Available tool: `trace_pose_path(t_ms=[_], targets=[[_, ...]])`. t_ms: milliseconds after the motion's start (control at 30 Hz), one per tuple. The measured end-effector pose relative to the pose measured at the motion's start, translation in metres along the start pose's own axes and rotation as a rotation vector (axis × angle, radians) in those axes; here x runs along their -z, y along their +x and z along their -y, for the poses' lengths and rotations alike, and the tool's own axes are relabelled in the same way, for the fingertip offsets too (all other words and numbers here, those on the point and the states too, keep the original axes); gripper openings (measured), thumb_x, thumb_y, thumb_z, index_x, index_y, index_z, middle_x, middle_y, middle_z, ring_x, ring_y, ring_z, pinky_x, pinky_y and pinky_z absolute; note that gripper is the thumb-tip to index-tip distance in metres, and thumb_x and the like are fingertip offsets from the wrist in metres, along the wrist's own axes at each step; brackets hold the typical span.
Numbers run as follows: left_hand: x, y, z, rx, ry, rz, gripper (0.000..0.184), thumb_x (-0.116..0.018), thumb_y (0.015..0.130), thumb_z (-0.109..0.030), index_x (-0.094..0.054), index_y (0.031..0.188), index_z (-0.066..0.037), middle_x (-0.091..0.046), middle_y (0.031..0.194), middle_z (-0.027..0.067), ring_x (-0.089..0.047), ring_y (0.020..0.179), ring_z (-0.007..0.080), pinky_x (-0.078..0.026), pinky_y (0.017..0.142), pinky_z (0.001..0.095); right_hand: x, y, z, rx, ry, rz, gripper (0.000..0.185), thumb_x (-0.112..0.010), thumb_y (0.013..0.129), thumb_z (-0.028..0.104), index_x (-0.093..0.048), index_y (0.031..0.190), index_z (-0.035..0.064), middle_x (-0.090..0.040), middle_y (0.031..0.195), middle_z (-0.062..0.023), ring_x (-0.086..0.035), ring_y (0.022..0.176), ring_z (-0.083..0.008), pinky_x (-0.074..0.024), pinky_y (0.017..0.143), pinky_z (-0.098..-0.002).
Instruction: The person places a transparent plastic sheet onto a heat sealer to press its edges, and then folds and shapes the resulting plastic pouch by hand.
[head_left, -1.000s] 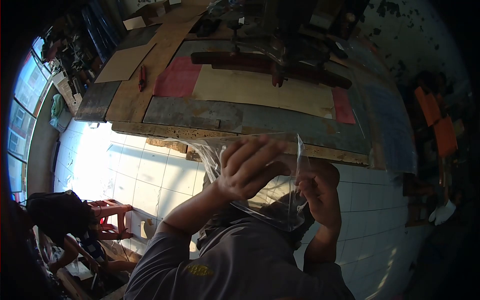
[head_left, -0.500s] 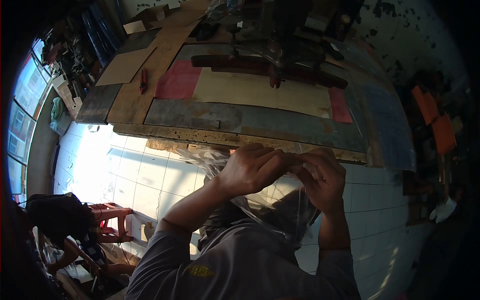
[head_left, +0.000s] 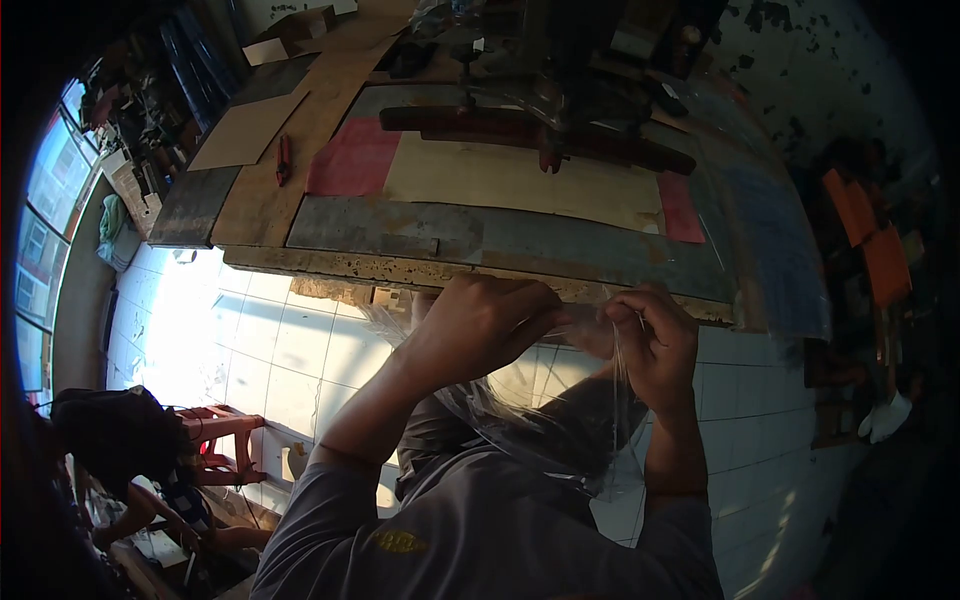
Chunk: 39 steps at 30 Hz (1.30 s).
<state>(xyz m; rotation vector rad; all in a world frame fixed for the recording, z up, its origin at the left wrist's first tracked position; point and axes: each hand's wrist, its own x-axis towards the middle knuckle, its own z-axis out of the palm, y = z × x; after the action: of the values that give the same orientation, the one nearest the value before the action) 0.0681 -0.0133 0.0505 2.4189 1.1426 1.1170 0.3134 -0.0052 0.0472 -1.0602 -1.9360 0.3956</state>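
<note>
Clear plastic film [head_left: 520, 420] hangs in loose folds between my hands and over my lap, just off the near edge of the bench. My left hand [head_left: 480, 325] is closed on its upper edge, fingers pressed together. My right hand [head_left: 655, 345] pinches another part of the film, with thin creased strands dropping below the fingers. A small gap separates the two hands. Beyond them on the workbench [head_left: 380, 232] lies a pale yellow sheet [head_left: 500, 180] with red pieces [head_left: 350, 158] at its ends. A dark red metal bar [head_left: 600, 143] of a machine spans above it.
A red-handled cutter or tool [head_left: 283, 160] and cardboard [head_left: 250, 130] lie on the bench's left. A red plastic stool [head_left: 225, 440] stands lower left, beside another person [head_left: 130, 450]. Orange panels [head_left: 885, 265] are at the right. Blue-tinted plastic [head_left: 785, 260] covers the bench's right end.
My hands have moved apart. The left shifted slightly left and the right slightly right, so a stretch of film now shows between them.
</note>
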Motion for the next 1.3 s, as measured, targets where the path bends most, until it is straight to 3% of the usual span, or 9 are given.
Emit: trace_pose_path(t_ms=[167, 400, 700, 967, 1100, 1200, 1300], targets=[[-0.002, 0.001, -0.002, 0.022, -0.055, -0.013, 0.011, -0.077, 0.092, -0.019, -0.073, 0.095, -0.009, -0.075, 0.082, 0.0056, -0.074, 0.073, 0.0266, -0.057, 0.066, 0.0385, 0.002, 0.001, 0.0, 0.004, -0.015, 0.023, 0.005, -0.075, 0.095, 0.012, -0.076, 0.095, 0.007, -0.075, 0.088, -0.0047, -0.07, 0.076, -0.0183, -0.0525, 0.064, -0.0285], [-0.002, 0.002, -0.007, 0.033, -0.115, -0.054, 0.009, -0.078, 0.091, -0.015, -0.073, 0.095, -0.009, -0.075, 0.087, 0.0054, -0.075, 0.079, 0.0263, -0.057, 0.069, 0.0389, 0.009, 0.008, 0.003, -0.018, 0.119, 0.057, 0.006, -0.075, 0.095, 0.011, -0.076, 0.096, 0.0047, -0.076, 0.09, -0.006, -0.07, 0.082, -0.0196, -0.0523, 0.076, -0.0313], [-0.004, 0.008, -0.003, -0.093, 0.045, -0.139, 0.013, -0.082, 0.087, -0.013, -0.071, 0.09, -0.007, -0.073, 0.079, 0.0058, -0.072, 0.07, 0.0253, -0.055, 0.062, 0.039, 0.006, 0.01, 0.002, 0.042, 0.048, 0.007, 0.006, -0.073, 0.097, 0.009, -0.074, 0.097, 0.0036, -0.075, 0.087, -0.0065, -0.068, 0.081, -0.02, -0.0516, 0.074, -0.0319], [-0.004, 0.019, 0.004, -0.254, 0.271, -0.193, 0.019, -0.084, 0.084, -0.02, -0.067, 0.088, -0.011, -0.07, 0.076, -0.0007, -0.069, 0.065, 0.0165, -0.047, 0.055, 0.0332, 0.001, 0.014, -0.004, -0.023, 0.145, -0.032, 0.013, -0.064, 0.104, 0.01, -0.071, 0.098, 0.0014, -0.073, 0.09, -0.0075, -0.068, 0.082, -0.0189, -0.0514, 0.075, -0.0318], [-0.003, 0.036, 0.011, -0.338, 0.423, -0.197, 0.021, -0.083, 0.084, -0.024, -0.065, 0.088, -0.013, -0.067, 0.077, -0.003, -0.065, 0.068, 0.0149, -0.045, 0.058, 0.032, -0.012, 0.021, -0.024, -0.017, 0.227, -0.228, 0.019, -0.057, 0.109, 0.013, -0.068, 0.099, 0.0003, -0.073, 0.094, -0.0067, -0.067, 0.085, -0.0151, -0.0513, 0.078, -0.0311], [0.006, 0.047, 0.017, -0.277, 0.487, -0.274, 0.022, -0.082, 0.084, -0.026, -0.064, 0.086, -0.014, -0.064, 0.079, -0.0024, -0.062, 0.071, 0.0162, -0.045, 0.062, 0.0335, -0.005, 0.026, -0.057, -0.047, 0.168, -0.441, 0.022, -0.054, 0.111, 0.015, -0.067, 0.101, 0.0, -0.073, 0.095, -0.0058, -0.066, 0.087, -0.0133, -0.0509, 0.081, -0.0298], [0.02, 0.042, 0.037, -0.225, 0.541, -0.145, 0.019, -0.079, 0.08, -0.023, -0.063, 0.084, -0.014, -0.065, 0.082, -0.0018, -0.061, 0.074, 0.0173, -0.046, 0.066, 0.0341, 0.003, 0.02, -0.106, -0.128, 0.084, -0.578, 0.023, -0.054, 0.111, 0.016, -0.067, 0.101, -0.0001, -0.073, 0.093, -0.0056, -0.066, 0.089, -0.0134, -0.0503, 0.083, -0.0288]])
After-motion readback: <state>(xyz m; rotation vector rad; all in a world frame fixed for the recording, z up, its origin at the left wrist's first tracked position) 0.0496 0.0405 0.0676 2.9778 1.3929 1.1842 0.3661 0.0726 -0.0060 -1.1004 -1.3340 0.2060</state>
